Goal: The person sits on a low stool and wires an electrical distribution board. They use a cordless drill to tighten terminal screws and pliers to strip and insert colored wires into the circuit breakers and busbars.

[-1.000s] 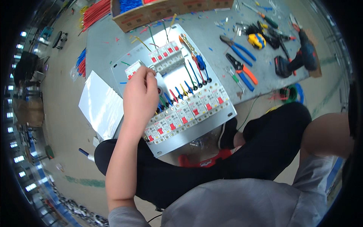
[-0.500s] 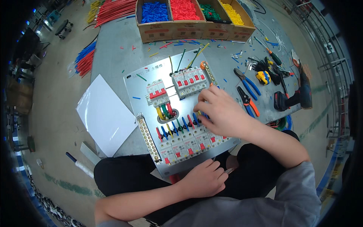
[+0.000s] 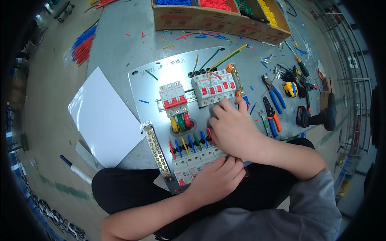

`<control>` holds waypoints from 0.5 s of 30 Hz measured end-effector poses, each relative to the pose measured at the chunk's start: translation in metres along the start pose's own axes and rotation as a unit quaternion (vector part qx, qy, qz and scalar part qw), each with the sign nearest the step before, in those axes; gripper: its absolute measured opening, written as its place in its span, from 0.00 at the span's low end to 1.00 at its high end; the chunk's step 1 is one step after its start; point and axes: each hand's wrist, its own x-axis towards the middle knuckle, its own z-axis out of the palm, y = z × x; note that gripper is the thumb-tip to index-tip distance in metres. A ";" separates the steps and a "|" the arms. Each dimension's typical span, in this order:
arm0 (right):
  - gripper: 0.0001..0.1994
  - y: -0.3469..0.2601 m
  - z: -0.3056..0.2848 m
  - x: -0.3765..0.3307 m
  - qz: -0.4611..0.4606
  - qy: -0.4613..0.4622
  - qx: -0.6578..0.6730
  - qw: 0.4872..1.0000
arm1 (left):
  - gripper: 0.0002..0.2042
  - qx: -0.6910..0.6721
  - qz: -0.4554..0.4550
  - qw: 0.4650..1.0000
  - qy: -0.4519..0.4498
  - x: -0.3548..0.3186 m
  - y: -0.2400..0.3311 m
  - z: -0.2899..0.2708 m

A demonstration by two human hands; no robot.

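Observation:
A metal mounting panel (image 3: 140,116) lies tilted across the table edge and my lap. My left hand (image 3: 217,180) is curled over the right part of the lower breaker row (image 3: 195,166); its fingertips are bunched and what they grip is hidden. Above it my right hand (image 3: 237,130) reaches over the panel's right side, fingers bent, next to a brass terminal bar (image 3: 237,80) with a blue-sleeved wire end (image 3: 246,101); its grip is hidden too. Coloured wires (image 3: 191,144) stand along the lower row. A three-lever breaker (image 3: 173,98) and a breaker group (image 3: 215,86) sit higher.
A cardboard box (image 3: 193,18) of coloured sleeves stands at the back. To the right lie pliers (image 3: 274,94), a wire stripper (image 3: 272,114), a yellow tape measure (image 3: 290,90) and a cordless drill (image 3: 321,116). A white sheet (image 3: 100,116) lies left; sleeve scraps are scattered behind the panel.
My left hand has risen from my lap onto the lower breaker row. My right hand has shifted slightly right and down in the picture. The view has shifted, and a red wire shows at the upper breakers.

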 end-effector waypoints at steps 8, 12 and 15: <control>0.07 0.006 0.003 0.004 -0.004 0.030 0.075 0.997 | 0.17 0.023 0.005 1.000 0.013 0.001 -0.001 0.004; 0.07 0.002 0.005 0.001 -0.011 0.070 0.063 0.995 | 0.18 0.023 -0.001 1.000 0.012 -0.002 -0.001 0.007; 0.09 0.002 0.003 0.000 -0.014 0.075 0.052 0.996 | 0.18 0.019 -0.005 1.000 0.013 -0.001 -0.001 0.007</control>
